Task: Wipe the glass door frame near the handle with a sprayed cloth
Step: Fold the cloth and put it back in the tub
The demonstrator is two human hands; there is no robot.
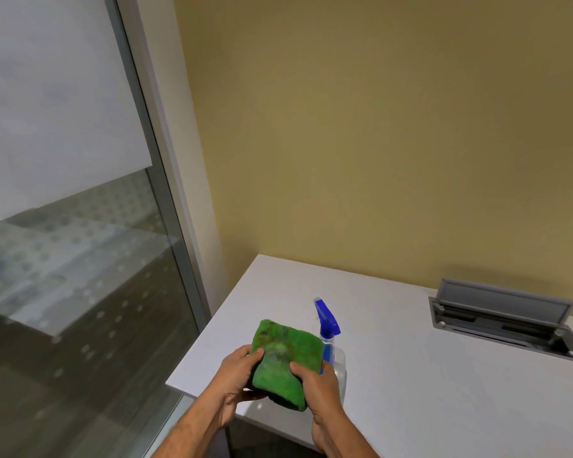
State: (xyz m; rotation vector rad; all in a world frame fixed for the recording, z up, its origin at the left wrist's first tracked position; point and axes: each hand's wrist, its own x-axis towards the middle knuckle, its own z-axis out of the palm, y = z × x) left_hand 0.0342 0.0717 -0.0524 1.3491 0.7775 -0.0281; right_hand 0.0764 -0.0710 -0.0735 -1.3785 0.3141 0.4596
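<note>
Both hands grip 1 folded green cloth [283, 361] above the near corner of a white desk [443, 375]: the left hand [237, 375] is clamped on its left edge with the thumb on top, and the right hand [318, 386] is clamped on its lower right corner. A paler, greyish patch shows in the middle of the cloth — possibly wet from spray, though that cannot be confirmed. The spray bottle [329, 338] stands upright on the desk just behind the cloth, touched by neither hand. The door frame [166, 180] runs up the left side beside the glass [63, 242], well apart from the cloth — no handle is in view. Judged from this, the cloth is at most readied; all the wiping of the frame is left.
</note>
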